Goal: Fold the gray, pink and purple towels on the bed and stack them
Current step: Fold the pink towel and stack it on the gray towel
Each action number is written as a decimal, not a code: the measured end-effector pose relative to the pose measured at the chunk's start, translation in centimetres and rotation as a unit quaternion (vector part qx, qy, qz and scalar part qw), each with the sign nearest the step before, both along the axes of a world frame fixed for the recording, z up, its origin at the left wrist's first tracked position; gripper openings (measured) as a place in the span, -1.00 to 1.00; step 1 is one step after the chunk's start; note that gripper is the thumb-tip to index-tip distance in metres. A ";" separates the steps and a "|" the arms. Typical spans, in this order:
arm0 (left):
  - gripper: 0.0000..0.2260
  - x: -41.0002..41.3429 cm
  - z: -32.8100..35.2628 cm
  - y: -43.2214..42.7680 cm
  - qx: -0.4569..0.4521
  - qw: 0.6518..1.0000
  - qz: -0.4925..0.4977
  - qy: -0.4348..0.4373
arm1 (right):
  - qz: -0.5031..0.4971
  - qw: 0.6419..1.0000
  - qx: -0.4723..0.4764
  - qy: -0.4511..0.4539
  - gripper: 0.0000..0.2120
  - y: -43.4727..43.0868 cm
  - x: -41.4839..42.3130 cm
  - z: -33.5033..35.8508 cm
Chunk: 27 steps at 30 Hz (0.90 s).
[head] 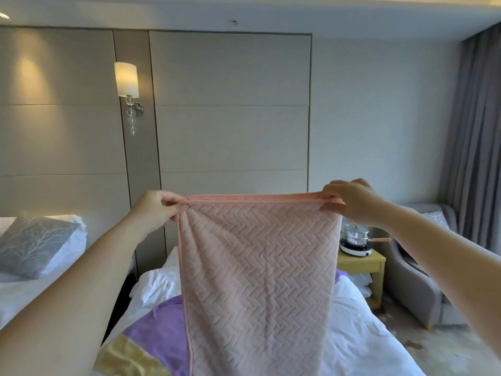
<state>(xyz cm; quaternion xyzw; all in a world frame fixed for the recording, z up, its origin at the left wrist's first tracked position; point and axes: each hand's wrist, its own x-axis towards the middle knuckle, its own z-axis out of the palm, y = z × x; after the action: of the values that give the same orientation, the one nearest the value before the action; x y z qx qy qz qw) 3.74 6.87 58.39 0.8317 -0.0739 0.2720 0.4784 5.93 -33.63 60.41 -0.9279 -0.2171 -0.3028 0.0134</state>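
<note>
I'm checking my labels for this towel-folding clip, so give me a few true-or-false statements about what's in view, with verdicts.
1. The left hand and right hand each pinch a top corner of the pink towel. True.
2. The pink towel lies flat on the bed. False: it hangs in the air from both hands.
3. A purple towel lies on the bed. True.
4. The wall lamp is off. False: it glows.

Open air left and right of the hanging pink towel (257, 280); below it, purple towel (160, 329) across the bed (357, 335); side table (362, 263) far right.
</note>
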 end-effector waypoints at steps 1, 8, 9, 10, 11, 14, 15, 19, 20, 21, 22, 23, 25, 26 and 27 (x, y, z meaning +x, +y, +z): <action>-0.93 0.1 0.0 0.3 -0.001 1.000 -0.004 0.000 | 0.005 1.000 0.021 0.011 -0.78 0.3 0.0 -0.3; -0.77 1.6 -0.4 2.2 0.005 1.000 -0.021 0.020 | -0.001 0.985 0.160 0.069 -0.69 3.3 0.4 -1.8; -0.78 2.0 -0.8 2.4 0.011 0.999 -0.022 0.026 | -0.018 0.986 0.143 0.084 -0.73 3.5 0.8 -2.0; -0.82 2.5 -1.2 2.5 0.018 0.999 -0.020 0.030 | -0.029 0.987 0.131 0.094 -0.78 3.7 1.3 -2.4; -0.87 3.1 -1.7 2.5 0.023 0.999 -0.016 0.032 | -0.036 0.987 0.127 0.094 -0.81 4.0 1.7 -2.7; -0.91 4.7 -2.7 2.3 0.021 0.999 0.009 0.040 | -0.075 0.988 0.116 0.068 -0.88 4.7 3.3 -3.8; -0.92 5.3 -2.9 2.2 0.012 0.999 0.015 0.046 | -0.089 0.989 0.108 0.056 -0.88 4.9 4.0 -4.2; -0.94 8.2 -4.1 1.4 -0.039 0.995 0.021 0.084 | -0.099 0.987 0.119 0.035 -0.87 4.9 7.5 -5.6; -0.94 9.1 -4.4 1.1 -0.053 0.994 0.022 0.088 | -0.096 0.986 0.132 0.027 -0.88 4.8 8.5 -6.0; -0.93 10.0 -4.6 0.9 -0.063 0.994 0.027 0.089 | -0.091 0.985 0.145 0.021 -0.88 4.8 9.5 -6.4; -0.92 11.1 -4.9 0.7 -0.071 0.993 0.034 0.088 | -0.085 0.984 0.157 0.017 -0.86 4.8 10.6 -6.8; -0.91 12.2 -5.0 0.5 -0.077 0.993 0.041 0.084 | -0.079 0.983 0.167 0.017 -0.83 4.9 11.7 -7.1; -0.91 14.7 -5.4 0.1 -0.079 0.993 0.052 0.072 | -0.079 0.984 0.159 0.023 -0.79 5.0 14.1 -7.4; -0.92 16.0 -5.5 -0.2 -0.074 0.993 0.061 0.065 | -0.083 0.986 0.143 0.024 -0.80 5.0 15.4 -7.4; -0.92 17.3 -5.5 -0.4 -0.069 0.993 0.070 0.058 | -0.088 0.987 0.130 0.021 -0.82 4.9 16.8 -7.2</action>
<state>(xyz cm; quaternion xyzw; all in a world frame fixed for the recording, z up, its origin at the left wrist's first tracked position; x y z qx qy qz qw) 21.06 6.45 52.92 0.8143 0.0318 0.2603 0.5178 22.68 -28.68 53.20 -0.9397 -0.0931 -0.3094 0.1122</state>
